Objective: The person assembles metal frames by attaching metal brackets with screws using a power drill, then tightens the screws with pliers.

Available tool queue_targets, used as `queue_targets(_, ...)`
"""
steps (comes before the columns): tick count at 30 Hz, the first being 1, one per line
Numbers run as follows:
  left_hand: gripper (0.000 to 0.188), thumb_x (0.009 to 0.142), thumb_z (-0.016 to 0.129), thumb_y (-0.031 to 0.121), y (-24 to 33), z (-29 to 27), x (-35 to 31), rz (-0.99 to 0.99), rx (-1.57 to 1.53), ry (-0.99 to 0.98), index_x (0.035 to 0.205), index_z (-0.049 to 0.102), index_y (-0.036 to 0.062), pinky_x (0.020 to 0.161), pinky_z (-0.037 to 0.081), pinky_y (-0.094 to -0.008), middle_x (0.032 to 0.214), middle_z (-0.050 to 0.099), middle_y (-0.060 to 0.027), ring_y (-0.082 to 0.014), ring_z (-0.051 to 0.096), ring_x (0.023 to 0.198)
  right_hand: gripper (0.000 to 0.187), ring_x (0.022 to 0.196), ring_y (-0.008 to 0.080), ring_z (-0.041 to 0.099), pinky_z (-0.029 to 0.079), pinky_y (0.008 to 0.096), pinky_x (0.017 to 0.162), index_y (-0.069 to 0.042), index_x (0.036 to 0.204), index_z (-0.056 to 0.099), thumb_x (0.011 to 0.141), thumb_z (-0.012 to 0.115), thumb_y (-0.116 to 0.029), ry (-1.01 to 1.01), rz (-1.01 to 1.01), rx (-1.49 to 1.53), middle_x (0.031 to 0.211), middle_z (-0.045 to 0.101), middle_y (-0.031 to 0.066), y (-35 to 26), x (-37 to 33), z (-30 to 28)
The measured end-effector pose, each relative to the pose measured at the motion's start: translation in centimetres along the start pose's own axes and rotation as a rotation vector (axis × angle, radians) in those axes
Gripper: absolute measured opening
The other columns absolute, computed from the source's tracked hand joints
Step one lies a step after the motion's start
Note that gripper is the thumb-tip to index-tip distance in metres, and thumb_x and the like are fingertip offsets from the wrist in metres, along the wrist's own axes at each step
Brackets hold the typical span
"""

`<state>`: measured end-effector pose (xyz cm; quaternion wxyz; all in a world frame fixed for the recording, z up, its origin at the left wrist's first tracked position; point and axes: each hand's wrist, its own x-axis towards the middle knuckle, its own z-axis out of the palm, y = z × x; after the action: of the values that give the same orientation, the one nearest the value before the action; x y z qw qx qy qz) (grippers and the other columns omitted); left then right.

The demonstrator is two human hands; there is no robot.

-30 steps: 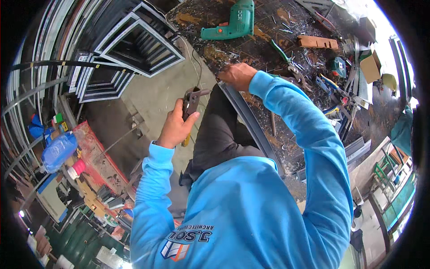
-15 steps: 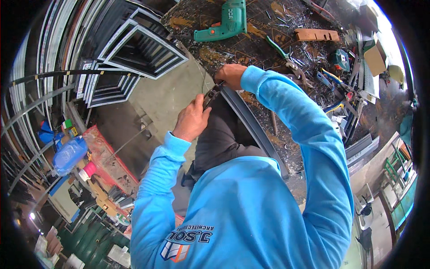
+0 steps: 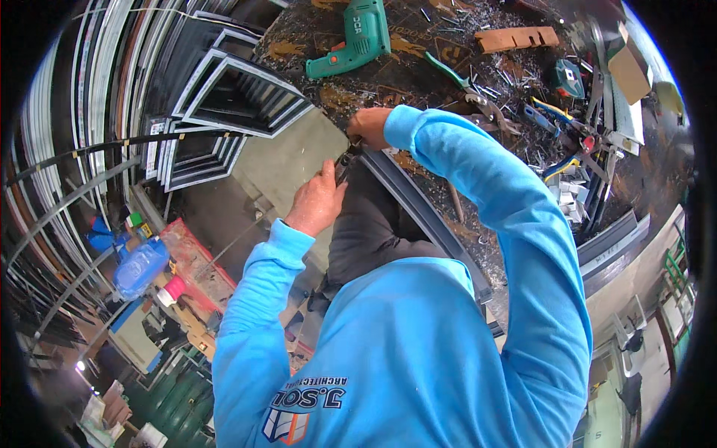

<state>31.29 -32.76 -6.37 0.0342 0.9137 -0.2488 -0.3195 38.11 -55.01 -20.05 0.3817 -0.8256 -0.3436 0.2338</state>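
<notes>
My left hand (image 3: 317, 200) is closed around what looks like dark pliers (image 3: 344, 166), whose jaws sit at the far end of a long grey metal profile (image 3: 418, 205). The profile slants from my hands back toward my body, over my leg and along the bench edge. Just beyond that same end, my right hand (image 3: 369, 127) has its fingers curled down and pinched. Whatever lies between those fingers is hidden. A green power drill (image 3: 358, 41) rests on the bench ahead of my right hand, and green-handled locking pliers (image 3: 452, 73) lie to its right.
Metal shavings and offcuts litter the dark workbench (image 3: 299, 46). A notched wooden block (image 3: 517, 39), yellow-and-blue pliers (image 3: 562, 170) and a tape measure (image 3: 569, 78) lie at the right. Window frames (image 3: 246, 93) lean at the left, near a blue plastic container (image 3: 140, 267).
The view has shifted slightly, so the bench tools appear further left and the left-side stock further right. Both hands stay at the profile's end, with the right fingers a little lower around it.
</notes>
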Motion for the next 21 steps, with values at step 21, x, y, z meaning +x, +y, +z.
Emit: queue_targets(21, 0.041, 0.093, 0.074, 0.016, -1.2, -3.9, -0.1, 0.008, 0.329, -0.143, 0.129, 0.056, 0.0058, 0.079, 0.058, -0.0582, 0.091, 0.075, -0.025, -0.0504, 0.074, 0.089, 0.051, 0.115, 0.0419, 0.072, 0.058, 0.0512, 0.099, -0.003, 0.118, 0.075, 0.068, 0.084, -0.007, -0.073, 0.065, -0.059, 0.112, 0.076, 0.0209, -0.6, -0.2, -0.3)
